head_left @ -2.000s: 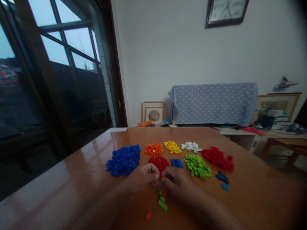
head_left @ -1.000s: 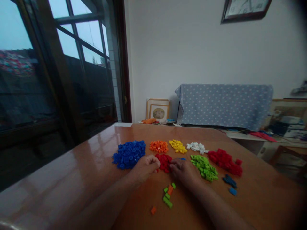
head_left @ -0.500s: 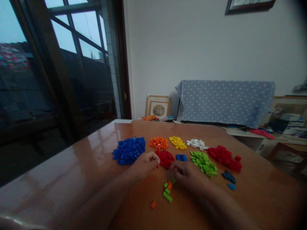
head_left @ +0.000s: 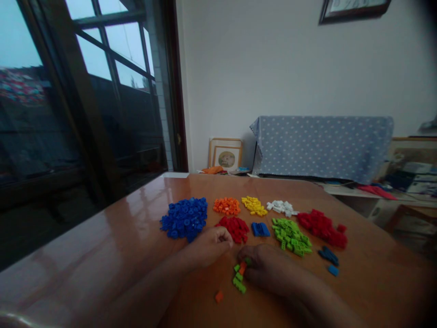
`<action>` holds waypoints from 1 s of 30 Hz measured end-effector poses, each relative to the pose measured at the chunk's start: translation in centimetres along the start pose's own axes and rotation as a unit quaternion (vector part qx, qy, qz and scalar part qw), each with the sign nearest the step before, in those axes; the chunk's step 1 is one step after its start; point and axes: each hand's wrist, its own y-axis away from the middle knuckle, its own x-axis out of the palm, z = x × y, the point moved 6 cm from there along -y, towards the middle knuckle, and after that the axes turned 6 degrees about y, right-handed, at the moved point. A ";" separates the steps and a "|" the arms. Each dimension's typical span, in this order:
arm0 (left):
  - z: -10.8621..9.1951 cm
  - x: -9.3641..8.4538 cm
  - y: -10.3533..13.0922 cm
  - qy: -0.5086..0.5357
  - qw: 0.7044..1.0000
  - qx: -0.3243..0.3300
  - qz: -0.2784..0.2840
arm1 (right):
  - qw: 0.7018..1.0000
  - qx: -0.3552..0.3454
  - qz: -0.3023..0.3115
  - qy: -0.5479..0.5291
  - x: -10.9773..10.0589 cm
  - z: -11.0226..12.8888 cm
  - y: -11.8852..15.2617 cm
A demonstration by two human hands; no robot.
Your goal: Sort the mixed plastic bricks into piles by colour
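Note:
My left hand (head_left: 212,245) is closed with curled fingers at the near edge of a small pile of red toy bricks (head_left: 235,228). Whatever it may pinch is hidden. Over the upper end of a short chain of green and orange toy bricks (head_left: 239,278) my right hand (head_left: 268,269) is closed, thumb and fingers around a green piece there. The chain lies on the table. One loose orange brick (head_left: 219,296) rests nearer to me. Flat blue pieces (head_left: 260,229) lie just beyond my right hand, and a green brick pile (head_left: 291,236) is to its right.
On the glossy wooden table (head_left: 112,246) are piles of blue round pieces (head_left: 186,216), orange bricks (head_left: 226,206), yellow bricks (head_left: 253,205), white bricks (head_left: 281,207) and larger red bricks (head_left: 321,227). Several blue pieces (head_left: 328,256) lie at the right. Glass doors stand left.
My right hand has come nearer, down onto the top of the brick chain. My left hand has shifted slightly nearer and right, away from the red pile.

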 end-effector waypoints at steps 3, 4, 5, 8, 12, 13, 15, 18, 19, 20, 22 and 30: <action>0.2 0.2 0.0 -0.010 1.000 0.001 0.006 | 1.000 0.003 0.001 0.001 0.0 0.1 0.0; 0.3 0.2 0.0 -0.013 1.000 0.001 0.007 | 1.000 0.008 0.002 0.001 -0.1 0.1 0.0; 0.3 0.2 0.1 -0.016 1.000 0.001 0.007 | 1.000 0.013 0.001 0.001 -0.1 0.0 0.0; -0.1 0.3 0.2 -0.029 0.999 0.010 0.014 | 1.000 0.020 0.003 -0.002 0.0 -0.3 0.0; -1.1 0.7 0.6 -0.037 0.998 0.023 0.038 | 1.000 0.020 0.001 -0.020 0.2 -0.9 -0.1; -1.3 0.8 0.7 -0.042 0.998 0.025 0.042 | 0.999 0.021 -0.001 -0.028 0.2 -1.1 -0.1; -1.8 1.2 1.0 -0.059 0.996 0.035 0.050 | 0.999 0.022 -0.009 -0.043 0.1 -1.4 -0.1; -2.5 1.8 1.4 -0.095 0.991 0.074 0.065 | 0.997 0.009 -0.030 -0.069 -0.2 -1.6 -0.2; -2.9 1.9 1.5 -0.110 0.987 0.094 0.069 | 0.996 0.006 -0.038 -0.081 -0.4 -1.7 -0.2; -3.2 2.1 1.6 -0.128 0.983 0.114 0.072 | 0.995 0.005 -0.046 -0.093 -0.5 -1.8 -0.3; -3.6 2.2 1.9 -0.165 0.973 0.146 0.069 | 0.991 0.005 -0.060 -0.116 -0.7 -2.1 -0.3; -5.0 2.9 2.7 -0.225 0.952 0.180 0.100 | 0.983 -0.011 -0.058 -0.175 -0.8 -2.5 -0.5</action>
